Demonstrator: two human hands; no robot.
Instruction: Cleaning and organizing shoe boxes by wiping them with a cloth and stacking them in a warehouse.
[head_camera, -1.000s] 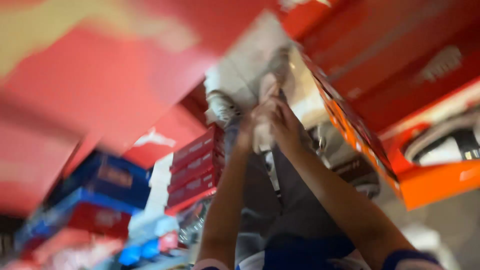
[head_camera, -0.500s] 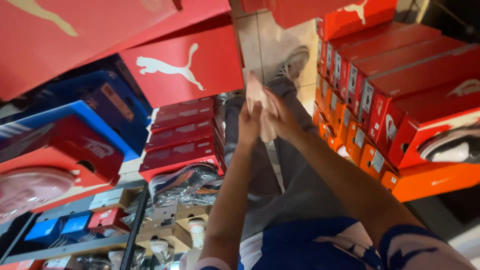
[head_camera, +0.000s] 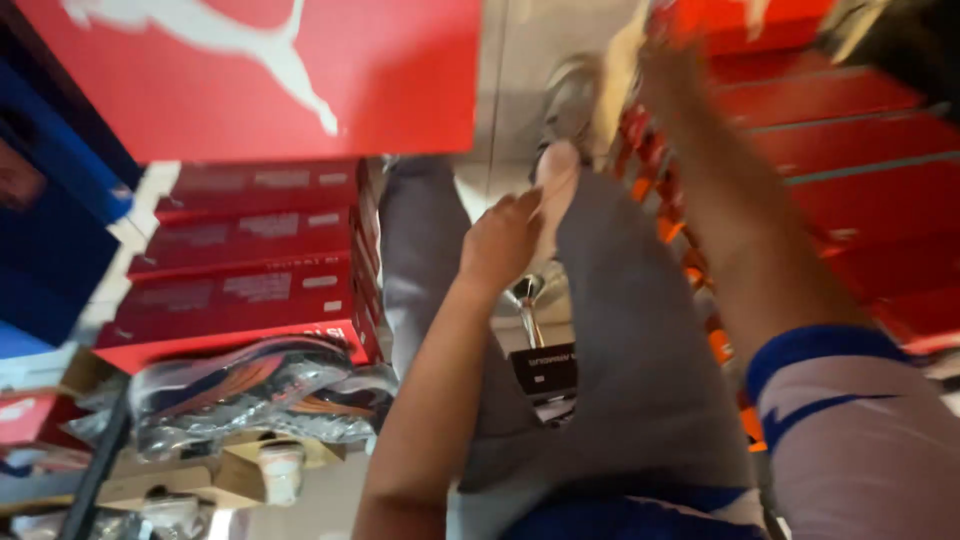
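Left hand (head_camera: 505, 240) pinches a pale folded paper strip (head_camera: 556, 190) over grey-trousered knees; right hand (head_camera: 672, 60), blurred near stacked red shoe boxes (head_camera: 850, 170), has a grip I cannot tell. Big red box lid (head_camera: 260, 75) sits upper left, bagged sneakers (head_camera: 255, 390) below.

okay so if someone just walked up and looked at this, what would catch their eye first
Probably the big red shoebox lid filling the upper left, above a stack of red shoeboxes. In the middle, the left hand pinches a pale strip-like thing over grey trouser legs; what it is cannot be told. The right hand reaches up, blurred, toward the red boxes on the right, and a shiny sports shoe sits lower left.
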